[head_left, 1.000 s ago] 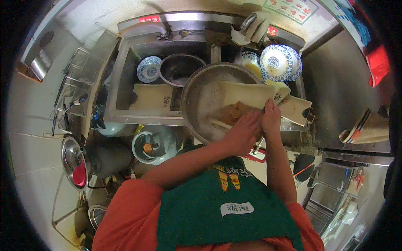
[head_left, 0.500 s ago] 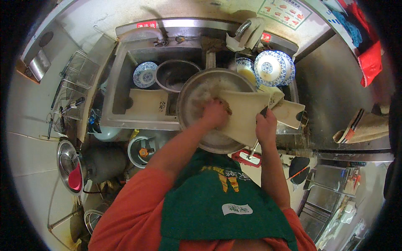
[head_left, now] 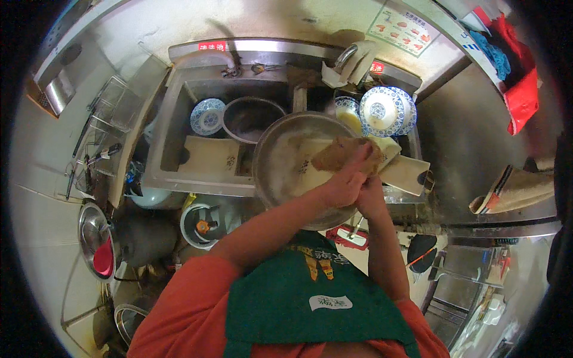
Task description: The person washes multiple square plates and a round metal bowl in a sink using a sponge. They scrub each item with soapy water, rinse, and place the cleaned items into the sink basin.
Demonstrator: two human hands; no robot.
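Observation:
A brown cloth [head_left: 341, 156] is under my left hand [head_left: 346, 184], whose fingers press it onto a cream rectangular board [head_left: 313, 170] with dark lettering. The board slants over a large round metal basin [head_left: 271, 155] of cloudy water. At its near right end, my right hand [head_left: 371, 198] is closed on the board's edge, right beside my left hand. The cloth and both hands cover much of the board's right part.
A second cream board [head_left: 209, 156] lies in the left sink [head_left: 164, 134], near a blue-patterned bowl [head_left: 207, 117] and dark pot [head_left: 253, 119]. Patterned plates [head_left: 382, 111] and another cream board [head_left: 406, 175] lie right of the basin. A faucet [head_left: 231, 70] stands behind.
My left hand has moved right with the cloth, from the board's left end to its right end. The board now sits lower and flatter over the basin.

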